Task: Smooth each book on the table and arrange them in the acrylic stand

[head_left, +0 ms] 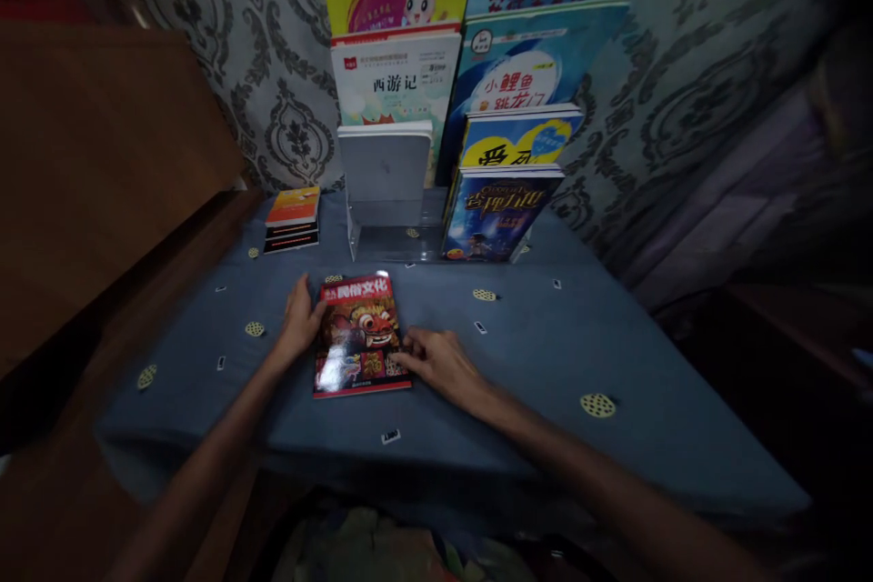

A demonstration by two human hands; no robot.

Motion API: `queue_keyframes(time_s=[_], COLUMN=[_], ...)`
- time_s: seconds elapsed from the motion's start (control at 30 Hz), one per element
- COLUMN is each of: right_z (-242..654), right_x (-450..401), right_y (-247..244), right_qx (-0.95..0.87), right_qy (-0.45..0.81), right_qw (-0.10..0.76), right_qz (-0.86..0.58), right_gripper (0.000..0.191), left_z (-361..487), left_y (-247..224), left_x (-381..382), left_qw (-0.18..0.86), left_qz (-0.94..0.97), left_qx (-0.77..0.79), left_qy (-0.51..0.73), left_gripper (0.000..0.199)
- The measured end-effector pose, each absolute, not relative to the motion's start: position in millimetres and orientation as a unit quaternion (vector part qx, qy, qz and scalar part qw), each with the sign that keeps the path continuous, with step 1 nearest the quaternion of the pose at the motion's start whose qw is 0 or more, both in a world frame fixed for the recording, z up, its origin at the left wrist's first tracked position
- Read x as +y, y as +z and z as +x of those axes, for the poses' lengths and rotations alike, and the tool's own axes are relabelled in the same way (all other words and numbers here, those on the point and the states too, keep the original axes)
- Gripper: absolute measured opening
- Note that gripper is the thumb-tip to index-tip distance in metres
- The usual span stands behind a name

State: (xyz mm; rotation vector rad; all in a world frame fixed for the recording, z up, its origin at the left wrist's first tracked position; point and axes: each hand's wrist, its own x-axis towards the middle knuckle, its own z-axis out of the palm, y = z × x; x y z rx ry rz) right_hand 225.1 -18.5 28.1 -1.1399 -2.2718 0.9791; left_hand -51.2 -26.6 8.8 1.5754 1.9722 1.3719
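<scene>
A: Nearest?
B: Right hand, thumb over the cover near the right edge of a red book. Book lies flat on the tabletop, between both hands. Left hand at its left edge.
A: Fingers?
B: Touching both sides; cannot tell whether either hand's are clamped.
A: Farther?
B: Small orange-topped stack, left. Clear stand with upright books. Patterned backdrop behind.

The blue-clothed table bears a glossy book between the hands; beyond them, a book stack and a clear rack.
</scene>
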Motion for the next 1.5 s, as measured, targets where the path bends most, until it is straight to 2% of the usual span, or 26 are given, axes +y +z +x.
queue_keyframes(time_s=[0.13, 0.23, 0.4, 0.63, 1.03, 1.5], right_z=[228.5, 227.1, 218.0, 211.5, 218.3, 218.9], right_x=[-21.8, -21.1, -12.4, -5.2, -8.2, -7.4], right_y=[31.0, 29.6, 17.5, -0.7, 3.5, 1.6], right_qx=[-0.862, -0.884, -0.906, -0.904, -0.904, -0.904], right_qy=[0.221, 0.173, 0.151, 0.185, 0.216, 0.204], right_qw=[0.138, 0.154, 0.209, 0.256, 0.242, 0.263], right_qz=[-0.434, -0.406, -0.336, -0.289, -0.279, -0.269], right_gripper=[0.016, 0.016, 0.041, 0.044, 0.049, 0.047], left_z=[-54.1, -53.4, -52.0, -52.3, -25.9, 20.2], left_y=[-17.1, -18.0, -14.3, -10.4, 7.5, 19.9], left_x=[-30.9, -34.1, -34.7, -32.8, -13.0, 24.0], left_qw=[0.04, -0.011, -0.05, -0.055, -0.033, 0.008], left_qz=[0.618, 0.651, 0.673, 0.694, 0.738, 0.797], left_qx=[0.708, 0.706, 0.696, 0.671, 0.636, 0.584], left_qy=[0.34, 0.278, 0.244, 0.254, 0.223, 0.154], left_gripper=[0.039, 0.043, 0.043, 0.04, 0.035, 0.044])
